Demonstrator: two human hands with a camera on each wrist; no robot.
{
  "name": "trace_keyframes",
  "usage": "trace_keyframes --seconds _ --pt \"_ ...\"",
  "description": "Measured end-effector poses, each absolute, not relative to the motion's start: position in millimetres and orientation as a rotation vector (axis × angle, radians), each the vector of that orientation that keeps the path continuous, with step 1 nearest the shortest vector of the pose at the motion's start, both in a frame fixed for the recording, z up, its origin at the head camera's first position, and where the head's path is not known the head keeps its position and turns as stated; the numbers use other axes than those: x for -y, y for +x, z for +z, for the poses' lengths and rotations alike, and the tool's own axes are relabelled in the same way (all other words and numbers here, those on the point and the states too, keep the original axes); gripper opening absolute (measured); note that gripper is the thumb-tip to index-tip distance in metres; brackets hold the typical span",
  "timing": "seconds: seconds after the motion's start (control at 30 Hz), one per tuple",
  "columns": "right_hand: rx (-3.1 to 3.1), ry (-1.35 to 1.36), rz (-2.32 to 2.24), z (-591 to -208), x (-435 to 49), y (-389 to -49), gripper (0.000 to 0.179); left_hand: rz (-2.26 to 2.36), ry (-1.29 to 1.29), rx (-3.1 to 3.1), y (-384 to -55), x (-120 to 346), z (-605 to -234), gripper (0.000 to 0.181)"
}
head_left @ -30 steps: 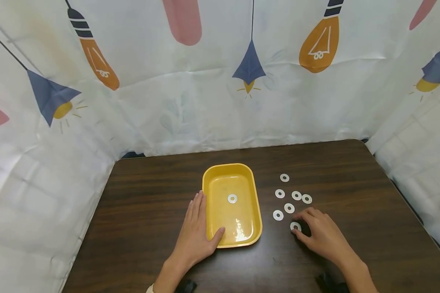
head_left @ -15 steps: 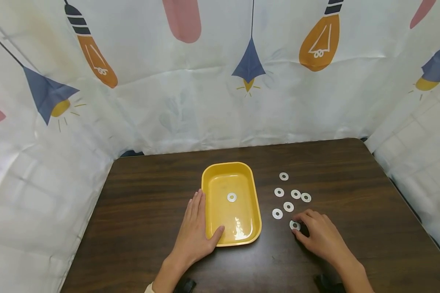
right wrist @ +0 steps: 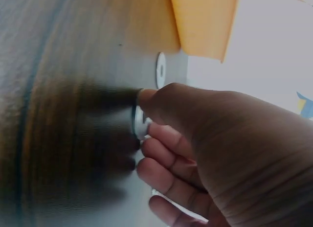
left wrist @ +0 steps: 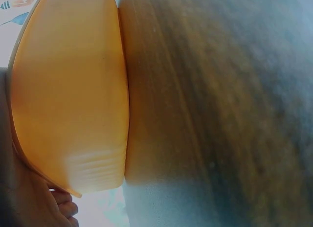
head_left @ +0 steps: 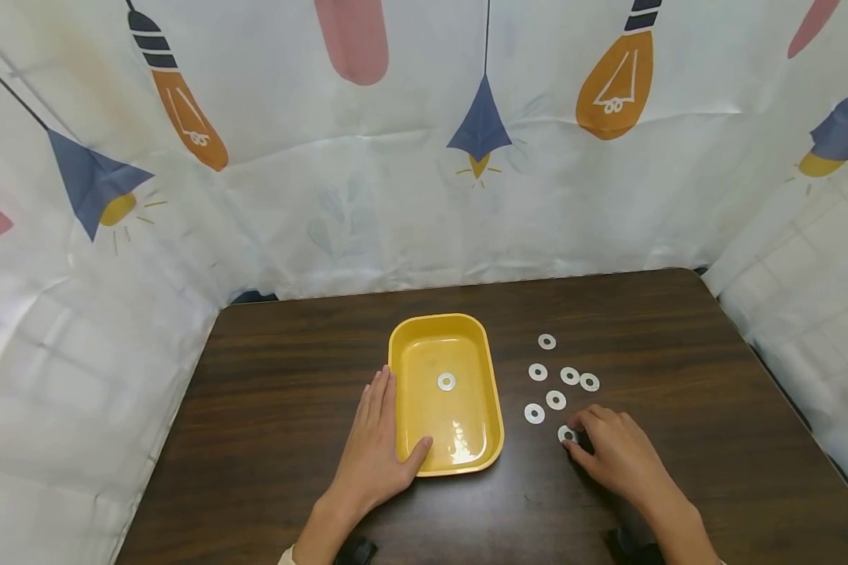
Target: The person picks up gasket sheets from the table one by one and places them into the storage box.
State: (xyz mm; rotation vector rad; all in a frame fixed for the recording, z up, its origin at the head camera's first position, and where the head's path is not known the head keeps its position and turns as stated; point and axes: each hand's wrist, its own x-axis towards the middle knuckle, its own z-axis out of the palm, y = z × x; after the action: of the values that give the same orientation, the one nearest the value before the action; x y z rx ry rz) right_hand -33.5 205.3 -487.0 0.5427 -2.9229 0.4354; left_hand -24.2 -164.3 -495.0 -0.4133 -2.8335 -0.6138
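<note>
My left hand [head_left: 374, 453] lies along the left side of the yellow tray [head_left: 499, 408], its fingers straight and its thumb at the near-left rim. Inside the tray lies one flat white washer [head_left: 440, 382]. To the right of the tray, my right hand [head_left: 623, 455] pinches another white washer [head_left: 564, 432] between thumb and forefinger, down at the tabletop. The right wrist view shows that washer [right wrist: 140, 120] between the thumb and forefinger, with the other fingers loosely curled. In the left wrist view the tray's outer wall [left wrist: 73, 90] fills much of the picture.
Several more white washers [head_left: 555, 400] lie loose on the dark wooden table [head_left: 290, 377], right of the tray. Two of them [head_left: 590, 382] sit edge to edge. A white curtain [head_left: 396, 196] printed with lamps hangs behind the table and at both sides.
Both hands, the tray and the washers keep nearly the same places. The whole head view has shifted very slightly.
</note>
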Motion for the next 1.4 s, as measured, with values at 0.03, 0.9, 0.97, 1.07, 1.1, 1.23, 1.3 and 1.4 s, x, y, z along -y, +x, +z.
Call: trace_keyframes --seconds 0.03,0.9,0.97,1.07,1.1,1.23,1.3,1.4 --pt "2.916 0.548 0.425 -487.0 -205.0 -33.5 0.021 -0.615 -0.415 2.834 -24.1 164.1 -495.1 0.106" --pt "2.853 0.47 0.425 -492.4 -191.1 -33.9 0.024 -0.621 -0.405 2.845 -21.7 165.2 -495.1 0.106" --pt "2.872 0.433 0.459 -494.0 -192.0 -32.9 0.024 -0.634 -0.405 2.859 -22.0 165.2 -494.3 0.106" --pt "2.889 0.378 0.512 -495.5 -193.0 -32.5 0.024 -0.646 -0.4 2.874 -22.7 165.1 -493.2 0.106" --pt "2.889 0.368 0.526 -495.8 -193.4 -32.5 0.023 -0.646 -0.399 2.875 -23.0 165.1 -493.1 0.106" --pt "2.86 0.387 0.553 -496.9 -194.7 -32.9 0.022 -0.635 -0.396 2.87 -22.6 164.7 -493.5 0.106" --pt "2.834 0.42 0.559 -497.7 -195.3 -33.6 0.022 -0.637 -0.391 2.872 -22.4 164.3 -493.5 0.107" --pt "2.797 0.466 0.572 -499.4 -195.7 -35.4 0.021 -0.647 -0.376 2.885 -22.3 163.8 -493.0 0.107"
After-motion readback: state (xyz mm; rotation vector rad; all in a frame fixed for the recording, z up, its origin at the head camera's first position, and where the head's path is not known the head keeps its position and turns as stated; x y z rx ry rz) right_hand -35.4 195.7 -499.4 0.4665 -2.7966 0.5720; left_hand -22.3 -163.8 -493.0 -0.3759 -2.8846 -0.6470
